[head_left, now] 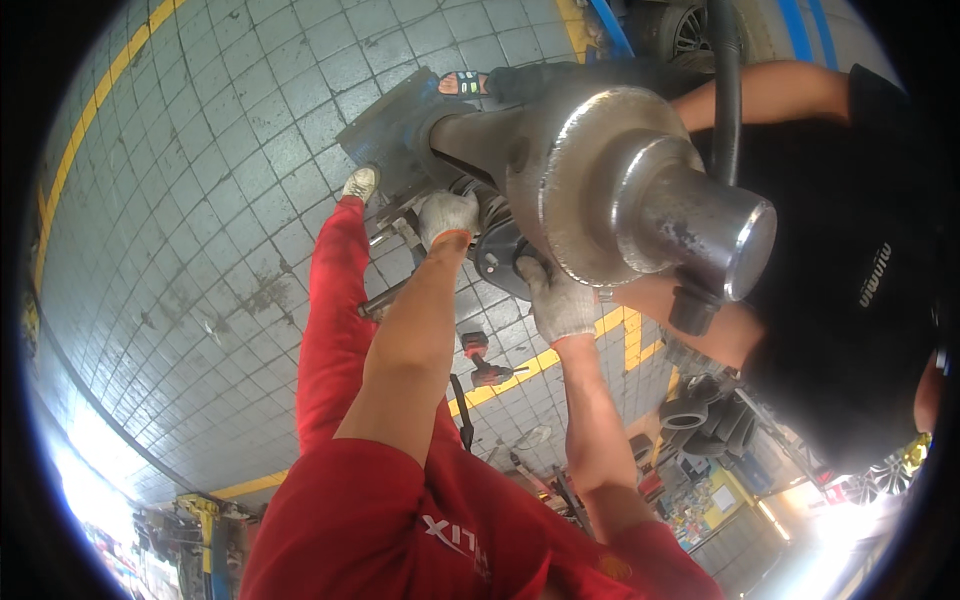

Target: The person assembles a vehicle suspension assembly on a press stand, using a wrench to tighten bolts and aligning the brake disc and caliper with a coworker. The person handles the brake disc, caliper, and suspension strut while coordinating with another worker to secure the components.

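Note:
My left hand (447,217), in a white knitted glove, is closed beside dark, ribbed coil-like metal (492,212). What lies inside its fingers is hidden. My right hand (556,302), gloved too, grips the edge of a black rounded housing (500,262), thumb against its side. Above both hands looms a large grey steel shaft (610,190) with stepped round collars, covering part of the work. Metal bars (405,235) of a stand or tool stick out left of the housing.
A co-worker in a black shirt (830,300) leans in at the right, arms behind the shaft. A red-and-black cordless power tool (485,362) lies on the tiled floor below. A blue-grey metal plate (390,125) is at the shaft's far end. Black round parts (705,415) stand lower right.

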The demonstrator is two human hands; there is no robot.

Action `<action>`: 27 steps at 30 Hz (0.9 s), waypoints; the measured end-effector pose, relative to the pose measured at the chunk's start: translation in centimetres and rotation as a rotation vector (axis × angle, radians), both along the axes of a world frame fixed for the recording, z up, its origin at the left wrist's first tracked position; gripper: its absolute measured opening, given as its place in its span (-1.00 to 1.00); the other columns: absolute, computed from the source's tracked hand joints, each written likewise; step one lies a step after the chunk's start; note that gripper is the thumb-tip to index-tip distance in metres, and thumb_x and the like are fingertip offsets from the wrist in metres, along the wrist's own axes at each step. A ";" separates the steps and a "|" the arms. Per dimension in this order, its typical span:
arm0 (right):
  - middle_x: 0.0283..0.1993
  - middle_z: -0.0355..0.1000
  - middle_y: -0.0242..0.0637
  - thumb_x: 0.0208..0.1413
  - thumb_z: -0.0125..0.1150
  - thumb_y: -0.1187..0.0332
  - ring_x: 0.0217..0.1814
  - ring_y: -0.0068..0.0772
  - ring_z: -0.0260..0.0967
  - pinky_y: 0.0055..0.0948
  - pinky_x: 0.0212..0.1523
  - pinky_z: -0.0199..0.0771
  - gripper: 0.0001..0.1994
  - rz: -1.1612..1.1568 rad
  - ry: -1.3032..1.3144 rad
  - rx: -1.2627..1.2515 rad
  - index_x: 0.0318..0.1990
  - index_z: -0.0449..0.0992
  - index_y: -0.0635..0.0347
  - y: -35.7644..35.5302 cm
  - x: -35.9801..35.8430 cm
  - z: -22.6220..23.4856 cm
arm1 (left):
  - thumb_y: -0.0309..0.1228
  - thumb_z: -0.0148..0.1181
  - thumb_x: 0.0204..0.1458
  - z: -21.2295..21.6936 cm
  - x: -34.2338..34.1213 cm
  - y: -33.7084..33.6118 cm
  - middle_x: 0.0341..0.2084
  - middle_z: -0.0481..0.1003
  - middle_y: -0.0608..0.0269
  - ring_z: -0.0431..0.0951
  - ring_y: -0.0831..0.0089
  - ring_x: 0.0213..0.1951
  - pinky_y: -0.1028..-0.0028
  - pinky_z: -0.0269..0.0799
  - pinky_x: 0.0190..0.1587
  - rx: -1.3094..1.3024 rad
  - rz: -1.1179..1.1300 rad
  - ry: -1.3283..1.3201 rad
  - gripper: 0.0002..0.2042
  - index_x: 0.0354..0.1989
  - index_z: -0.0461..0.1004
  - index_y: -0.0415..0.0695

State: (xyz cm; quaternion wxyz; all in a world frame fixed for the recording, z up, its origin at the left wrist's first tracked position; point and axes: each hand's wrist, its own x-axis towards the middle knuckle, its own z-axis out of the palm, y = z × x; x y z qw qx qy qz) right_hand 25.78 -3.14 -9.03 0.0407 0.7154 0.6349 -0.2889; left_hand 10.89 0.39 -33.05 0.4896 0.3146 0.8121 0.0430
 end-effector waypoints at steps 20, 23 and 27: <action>0.02 0.51 0.08 0.34 0.35 0.20 0.02 0.04 0.54 -0.08 -0.01 0.59 -0.64 -0.202 0.162 -0.029 -0.04 0.63 0.44 0.5 -2.2 2.8 | -0.10 -0.02 0.46 15.5 -5.0 -6.7 0.28 0.49 -0.18 0.48 -0.18 0.31 0.03 0.40 0.36 0.549 0.251 -0.584 -0.55 0.30 0.49 -0.15; 0.02 0.53 0.11 0.34 0.32 0.23 0.03 0.10 0.54 -0.06 0.04 0.56 -0.66 -0.075 0.103 0.031 -0.05 0.63 0.43 0.4 -2.0 2.6 | -0.06 0.13 0.38 17.2 -6.0 -7.3 0.28 0.48 -0.24 0.46 -0.22 0.33 0.05 0.40 0.37 0.627 0.328 -0.715 -0.44 0.39 0.42 -0.20; -0.01 0.56 0.14 0.34 0.26 0.27 0.06 0.19 0.52 -0.03 0.12 0.51 -0.70 -0.115 0.116 0.020 -0.03 0.64 0.39 0.5 -1.6 2.5 | 0.00 0.47 0.11 18.6 -6.3 -7.2 0.42 0.33 -0.34 0.38 -0.25 0.43 0.09 0.33 0.47 0.504 0.171 -0.744 -0.08 0.55 0.20 -0.23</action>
